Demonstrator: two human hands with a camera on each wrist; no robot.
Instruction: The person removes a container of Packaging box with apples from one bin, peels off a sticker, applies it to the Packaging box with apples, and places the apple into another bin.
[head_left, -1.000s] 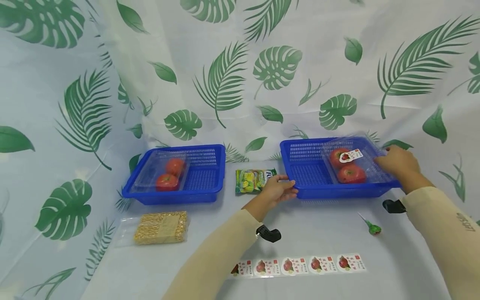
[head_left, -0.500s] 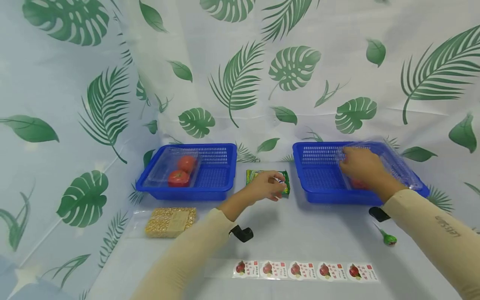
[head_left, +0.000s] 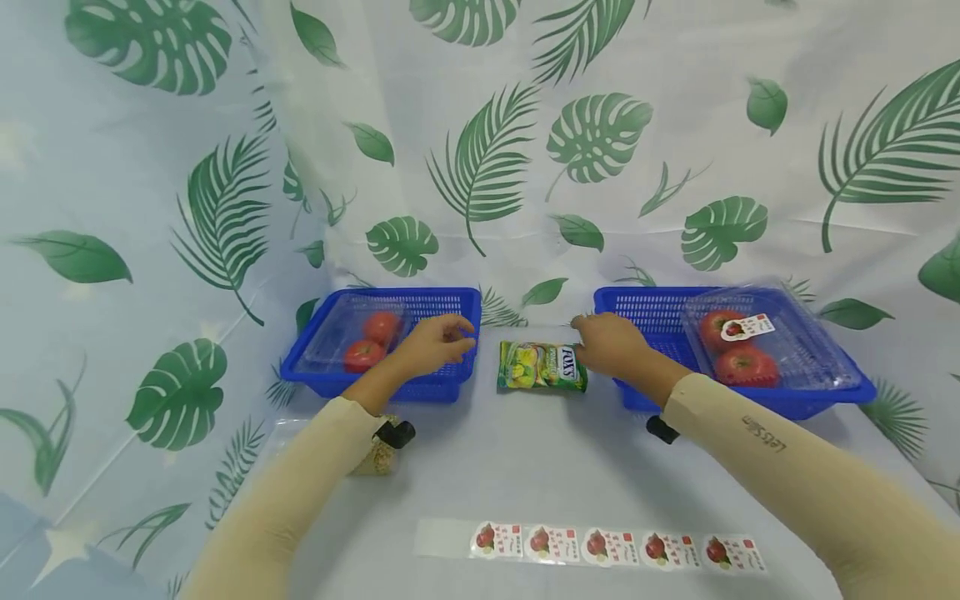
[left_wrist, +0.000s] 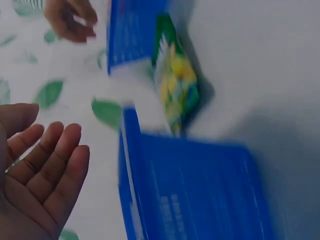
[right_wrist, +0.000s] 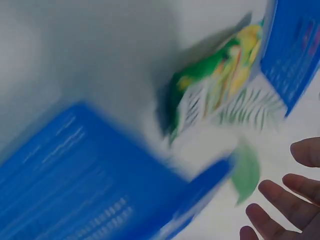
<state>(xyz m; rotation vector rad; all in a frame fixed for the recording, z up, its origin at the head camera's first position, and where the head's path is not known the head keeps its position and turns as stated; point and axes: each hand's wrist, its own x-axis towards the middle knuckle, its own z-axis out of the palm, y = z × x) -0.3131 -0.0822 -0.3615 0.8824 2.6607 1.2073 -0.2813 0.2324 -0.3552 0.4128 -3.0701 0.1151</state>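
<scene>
My left hand [head_left: 435, 346] hovers over the right end of the left blue basket [head_left: 442, 392], fingers relaxed and holding nothing. In the left wrist view its palm and spread fingertips show beside the basket wall [left_wrist: 200, 185]. My right hand [head_left: 611, 343] is above the left rim of the right blue basket [head_left: 817, 408], also with nothing in it. Between the hands lies a green and yellow FOX'S candy bag [head_left: 542, 367]. In the right basket a clear clamshell box [head_left: 806, 358] with two red apples [head_left: 746, 367] bears a white fruit sticker [head_left: 747, 327].
A similar clear box [head_left: 326, 342] with two red apples [head_left: 364, 357] is in the left basket. A bag of yellow kernels [head_left: 375, 460] lies partly behind the left arm. A strip of fruit stickers [head_left: 611, 546] runs along the front of the table.
My right hand has moved left from the clear box in the right basket, uncovering its sticker. My left hand has left the right basket's rim and passed over the candy bag to the left basket.
</scene>
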